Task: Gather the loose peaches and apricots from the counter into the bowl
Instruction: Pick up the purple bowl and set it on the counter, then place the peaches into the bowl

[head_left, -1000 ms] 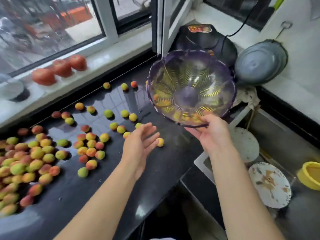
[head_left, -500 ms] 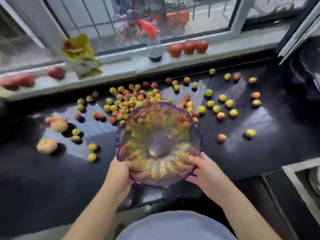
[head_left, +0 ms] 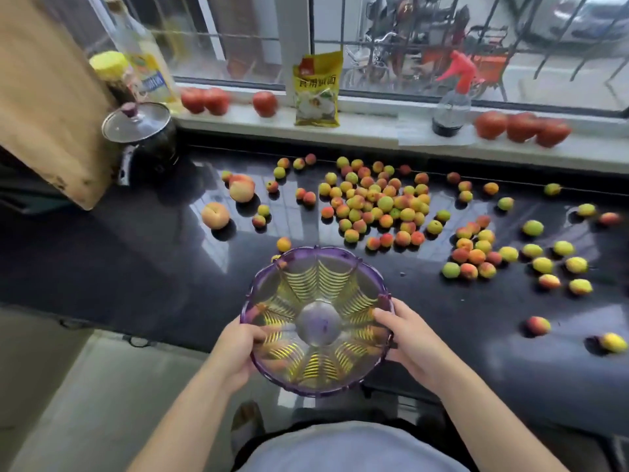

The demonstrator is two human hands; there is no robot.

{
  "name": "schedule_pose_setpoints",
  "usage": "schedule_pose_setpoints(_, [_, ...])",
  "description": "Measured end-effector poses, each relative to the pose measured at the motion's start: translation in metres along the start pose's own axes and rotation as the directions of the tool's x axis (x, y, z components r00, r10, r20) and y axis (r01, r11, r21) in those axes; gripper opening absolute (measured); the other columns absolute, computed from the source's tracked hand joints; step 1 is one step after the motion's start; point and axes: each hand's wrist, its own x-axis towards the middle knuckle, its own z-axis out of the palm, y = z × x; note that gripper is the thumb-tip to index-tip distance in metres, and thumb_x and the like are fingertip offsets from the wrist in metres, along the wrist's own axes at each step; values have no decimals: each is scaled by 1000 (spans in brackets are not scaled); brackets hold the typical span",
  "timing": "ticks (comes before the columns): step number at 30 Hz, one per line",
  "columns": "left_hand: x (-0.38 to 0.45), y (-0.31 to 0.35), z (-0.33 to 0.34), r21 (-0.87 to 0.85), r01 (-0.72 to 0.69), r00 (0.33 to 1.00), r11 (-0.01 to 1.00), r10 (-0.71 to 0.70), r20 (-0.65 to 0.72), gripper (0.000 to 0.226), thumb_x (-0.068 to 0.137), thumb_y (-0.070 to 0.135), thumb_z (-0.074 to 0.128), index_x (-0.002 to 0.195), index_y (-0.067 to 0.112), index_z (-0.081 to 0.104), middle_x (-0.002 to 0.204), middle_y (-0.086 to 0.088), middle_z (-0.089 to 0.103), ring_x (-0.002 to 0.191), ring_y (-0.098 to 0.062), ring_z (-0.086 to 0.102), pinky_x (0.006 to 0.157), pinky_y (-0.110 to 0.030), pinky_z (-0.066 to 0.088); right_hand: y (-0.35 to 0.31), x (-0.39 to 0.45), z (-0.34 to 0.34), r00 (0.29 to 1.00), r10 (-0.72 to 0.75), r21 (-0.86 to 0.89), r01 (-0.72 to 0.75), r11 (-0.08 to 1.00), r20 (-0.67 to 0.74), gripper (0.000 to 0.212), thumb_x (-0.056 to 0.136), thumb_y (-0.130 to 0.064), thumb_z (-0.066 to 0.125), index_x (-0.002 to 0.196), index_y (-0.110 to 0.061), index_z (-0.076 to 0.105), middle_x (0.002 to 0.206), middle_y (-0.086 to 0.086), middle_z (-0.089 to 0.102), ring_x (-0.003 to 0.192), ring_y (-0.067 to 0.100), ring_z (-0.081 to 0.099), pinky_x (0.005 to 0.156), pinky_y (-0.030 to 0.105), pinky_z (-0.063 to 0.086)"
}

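Both hands gripped the purple bowl (head_left: 316,321) by its rim, the left hand (head_left: 235,349) on the near-left edge and the right hand (head_left: 405,338) on the right, holding it empty at the near edge of the dark counter (head_left: 136,260). The apricots (head_left: 377,206) lay beyond it, toward the window and off to the right, so the right hand seemed nearer most of them. Two peaches (head_left: 228,202) sat beyond and to the left, on the left hand's side.
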Motion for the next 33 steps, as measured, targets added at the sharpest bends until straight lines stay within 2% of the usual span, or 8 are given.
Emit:
schedule_pose_setpoints(6, [24, -2, 36, 97, -19, 999, 995, 16, 29, 46, 100, -8, 38, 117, 27, 63, 104, -11, 80, 95, -39, 75, 79, -62, 61, -5, 18, -10, 964, -69, -183, 21, 983, -258, 32, 106, -10, 38, 120, -28, 61, 110, -2, 71, 101, 20, 68, 81, 38, 58])
schedule_pose_setpoints(15, [39, 4, 52, 305, -108, 992, 946, 121, -24, 22, 103, 18, 52, 118, 28, 65, 104, -2, 79, 98, -27, 75, 75, -45, 65, -21, 46, -19, 930, -126, -282, 26, 959, -344, 29, 105, -13, 39, 128, -21, 55, 117, -1, 66, 99, 13, 62, 69, 27, 49])
schedule_pose_setpoints(18, [31, 9, 34, 339, -142, 987, 930, 158, -20, 19, 107, 27, 50, 123, 25, 60, 113, -4, 74, 102, -25, 73, 75, -39, 63, -19, 43, -22, 910, -161, -354, 17, 935, -382, 49, 102, -19, 52, 150, -22, 39, 137, -1, 57, 118, 21, 58, 86, 34, 50])
schedule_pose_setpoints(21, [33, 27, -2, 377, -264, 937, 888, 329, -119, 20, 106, 28, 54, 124, 25, 61, 118, -5, 69, 105, -27, 70, 88, -47, 61, -19, 38, -19, 791, -409, -584, 82, 807, -455, 63, 97, -19, 58, 155, -18, 32, 150, 7, 45, 136, 26, 46, 107, 43, 43])
schedule_pose_setpoints(23, [50, 55, -26, 586, -323, 850, 743, 500, -166, 29, 99, 32, 60, 127, 24, 63, 122, -3, 67, 110, -26, 68, 95, -46, 57, -24, 40, -8, 723, -560, -712, 135, 689, -405, 61, 95, -15, 59, 152, -15, 37, 149, 9, 44, 138, 27, 40, 110, 44, 38])
schedule_pose_setpoints(27, [101, 133, -41, 953, -204, 698, 225, 715, -20, 59, 99, 31, 62, 154, 20, 40, 155, -7, 36, 139, -30, 42, 107, -47, 45, -35, 55, 24, 661, -723, -851, 249, 463, -200, 56, 90, -6, 62, 144, -12, 47, 143, 9, 48, 135, 27, 37, 110, 44, 38])
schedule_pose_setpoints(30, [149, 181, -38, 993, -114, 738, 41, 673, 57, 74, 99, 39, 62, 162, 27, 24, 169, -9, 8, 154, -34, 13, 114, -54, 38, -38, 62, 47, 681, -717, -849, 284, 446, -148, 54, 91, -6, 62, 143, -15, 50, 144, 6, 48, 136, 22, 36, 112, 37, 35])
schedule_pose_setpoints(33, [202, 199, -39, 994, -44, 819, -99, 567, 93, 73, 100, 49, 56, 160, 20, 26, 166, -19, 17, 153, -41, 18, 118, -55, 33, -32, 66, 56, 700, -700, -852, 277, 445, -139, 52, 92, -7, 62, 142, -16, 51, 144, 3, 48, 136, 20, 37, 112, 36, 36])
